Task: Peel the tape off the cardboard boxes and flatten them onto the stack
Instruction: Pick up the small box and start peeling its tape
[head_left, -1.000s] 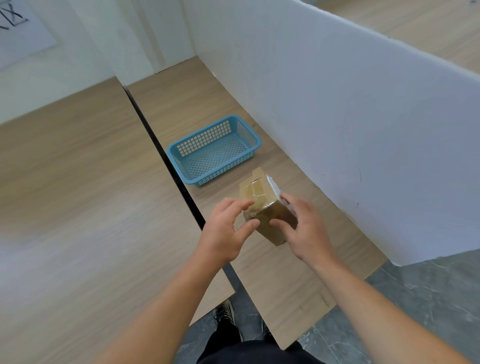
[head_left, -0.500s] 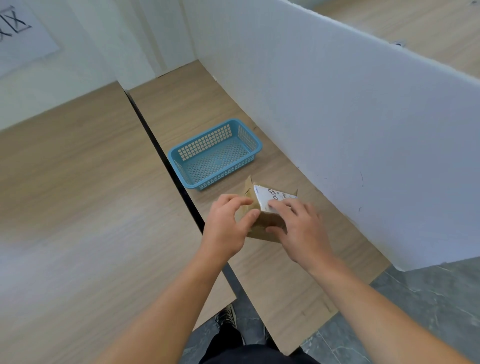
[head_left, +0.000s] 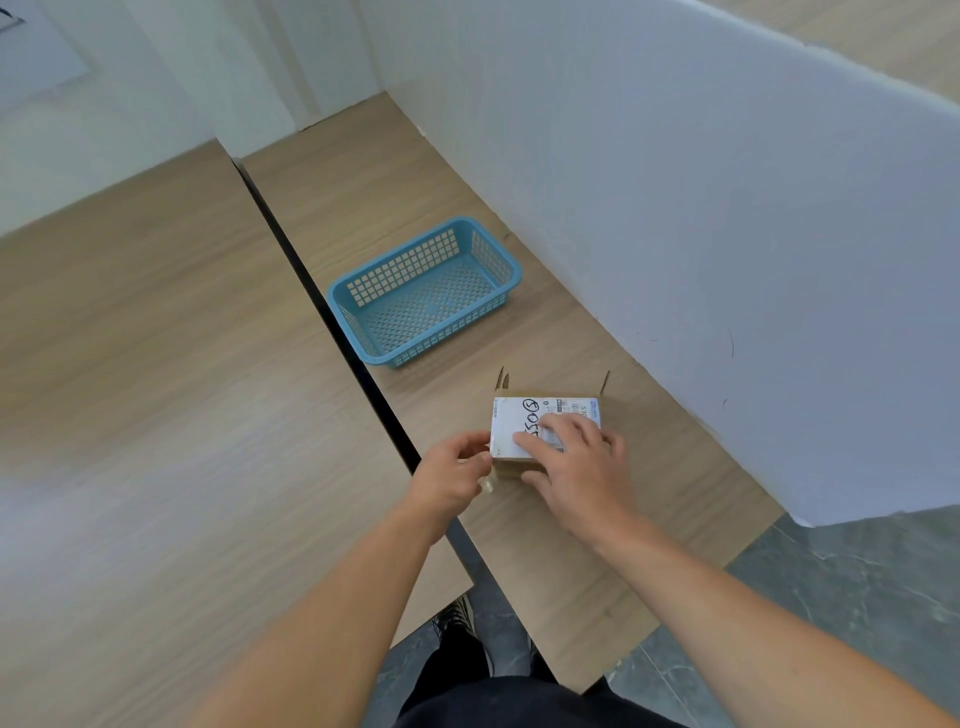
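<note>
A small brown cardboard box (head_left: 519, 410) with a white shipping label on top lies on the right wooden table (head_left: 571, 545), its far flaps standing up. My right hand (head_left: 576, 467) rests on the label with fingers spread, pressing the box down. My left hand (head_left: 452, 478) is at the box's left near corner, fingers curled and pinching at the edge there; a bit of clear tape (head_left: 487, 484) shows under its fingertips. The box's near side is hidden by both hands.
An empty blue plastic basket (head_left: 509, 283) stands on the same table beyond the box. A white partition (head_left: 701, 234) runs along the table's right side. A second wooden table (head_left: 156, 415) lies left across a dark gap. Grey floor and my shoes show below.
The box was held tilted in the air by both hands; now it lies flat on the table, label up. My right hand has come on top and my left has moved to its left corner.
</note>
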